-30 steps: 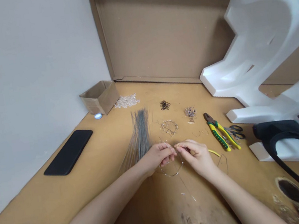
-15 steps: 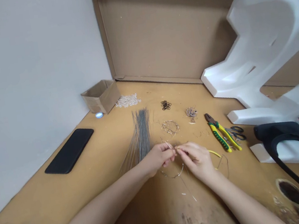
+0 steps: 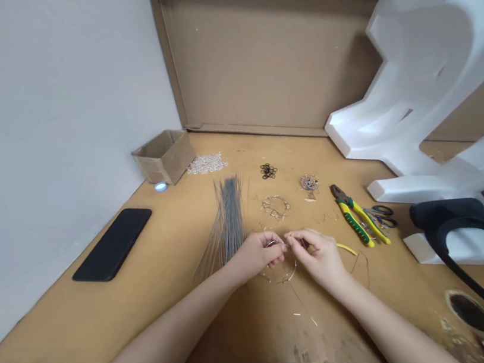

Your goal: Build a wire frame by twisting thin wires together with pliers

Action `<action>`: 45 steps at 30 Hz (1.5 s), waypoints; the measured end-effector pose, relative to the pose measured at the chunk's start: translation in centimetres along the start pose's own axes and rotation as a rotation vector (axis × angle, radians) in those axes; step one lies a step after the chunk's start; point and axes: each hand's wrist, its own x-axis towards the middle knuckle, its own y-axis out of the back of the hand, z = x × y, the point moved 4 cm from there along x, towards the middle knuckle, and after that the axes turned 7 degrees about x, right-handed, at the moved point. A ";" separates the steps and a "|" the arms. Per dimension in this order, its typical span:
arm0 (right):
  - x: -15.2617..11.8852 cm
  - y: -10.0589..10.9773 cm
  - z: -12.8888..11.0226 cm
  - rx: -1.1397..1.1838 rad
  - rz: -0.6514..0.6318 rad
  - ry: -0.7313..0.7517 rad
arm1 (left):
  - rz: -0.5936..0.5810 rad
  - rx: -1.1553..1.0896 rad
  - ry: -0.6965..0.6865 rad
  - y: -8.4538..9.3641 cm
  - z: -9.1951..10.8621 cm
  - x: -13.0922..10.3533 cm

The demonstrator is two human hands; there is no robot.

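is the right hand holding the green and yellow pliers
No, the pliers lie on the table, off to the right of the right hand and apart from it.

- The wire loop: its upper part hides behind the left hand and right hand; the detail between the fingertips is too small to tell.
- The yellow handle: one end is hidden by the right hand.
- The wire bundle: its near end is partly covered.
- The white foam: cut off at the right.
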 end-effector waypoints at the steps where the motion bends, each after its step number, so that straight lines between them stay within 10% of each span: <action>1: 0.0 -0.1 0.0 -0.012 -0.015 0.004 | 0.012 0.038 -0.013 0.1 -0.1 0.1; 15: -0.6 -1.3 0.3 -0.200 -0.202 -0.053 | 0.182 0.773 -0.214 -0.1 0.5 -0.6; 26: 0.2 -0.7 2.3 0.398 -0.109 -0.375 | 0.089 0.453 -0.150 0.9 -0.6 0.2; 35: 0.0 -1.0 2.0 0.108 -0.091 -0.235 | 0.381 0.924 -0.331 1.7 1.1 -0.5; 45: -0.2 -1.2 1.2 0.079 -0.088 -0.160 | 0.272 1.037 -0.343 0.3 1.9 -1.0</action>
